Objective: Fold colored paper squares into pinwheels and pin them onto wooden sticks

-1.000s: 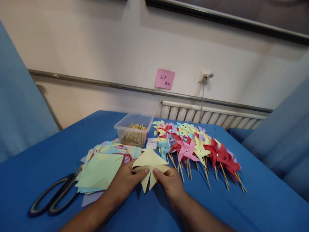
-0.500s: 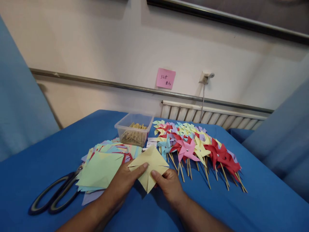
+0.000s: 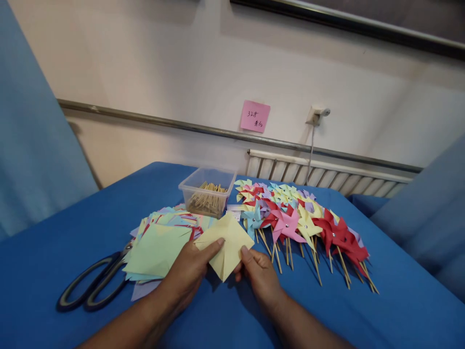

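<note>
Pale-yellow square paper sheet (image 3: 232,238), two-handed hold
The sheet is pinched by the left hand (image 3: 192,264) and the right hand (image 3: 262,277), thumbs uppermost; the left fingers underneath are mostly hidden.

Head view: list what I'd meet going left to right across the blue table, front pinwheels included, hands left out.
Scissors → stack of coloured paper → held pale yellow paper → light blue pinwheel → pink pinwheel → yellow pinwheel → red pinwheel.
</note>
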`<move>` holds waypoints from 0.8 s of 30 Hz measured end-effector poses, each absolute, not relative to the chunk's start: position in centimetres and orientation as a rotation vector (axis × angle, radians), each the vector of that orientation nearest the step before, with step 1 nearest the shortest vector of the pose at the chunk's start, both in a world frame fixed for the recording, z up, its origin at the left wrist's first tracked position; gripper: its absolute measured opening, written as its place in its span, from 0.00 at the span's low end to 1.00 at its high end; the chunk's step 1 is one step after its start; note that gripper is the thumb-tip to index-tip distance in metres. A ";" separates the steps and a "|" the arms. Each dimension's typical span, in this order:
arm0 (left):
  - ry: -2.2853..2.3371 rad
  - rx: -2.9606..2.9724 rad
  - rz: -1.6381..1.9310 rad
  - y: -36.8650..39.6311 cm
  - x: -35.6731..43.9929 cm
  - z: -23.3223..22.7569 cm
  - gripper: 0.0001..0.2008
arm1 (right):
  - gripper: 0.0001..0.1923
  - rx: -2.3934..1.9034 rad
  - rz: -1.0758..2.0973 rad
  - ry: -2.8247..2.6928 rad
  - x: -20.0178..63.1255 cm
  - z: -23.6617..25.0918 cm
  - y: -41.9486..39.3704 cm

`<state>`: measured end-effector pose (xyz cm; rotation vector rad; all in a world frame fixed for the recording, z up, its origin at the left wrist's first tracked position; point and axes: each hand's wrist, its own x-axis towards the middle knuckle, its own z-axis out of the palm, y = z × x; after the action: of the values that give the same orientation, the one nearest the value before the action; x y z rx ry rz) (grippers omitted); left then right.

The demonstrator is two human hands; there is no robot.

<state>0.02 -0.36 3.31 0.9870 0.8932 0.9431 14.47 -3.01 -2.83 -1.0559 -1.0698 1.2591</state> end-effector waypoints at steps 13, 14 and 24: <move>0.969 0.897 1.036 0.2 -0.7 3.5 0.12 | 0.17 -1.023 1.099 -0.987 14.3 -2.6 -3.3; 0.968 0.893 1.037 0.2 -0.7 3.5 0.12 | 0.16 -1.006 1.091 -0.980 14.2 -2.7 -3.4; 0.930 0.870 1.054 0.0 -0.4 3.2 0.14 | 0.26 -0.936 1.062 -0.958 13.5 -2.3 -3.9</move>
<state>-0.39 -0.03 3.16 0.8704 0.9298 1.0539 13.51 -3.87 -2.32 -0.9364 -0.9584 1.0624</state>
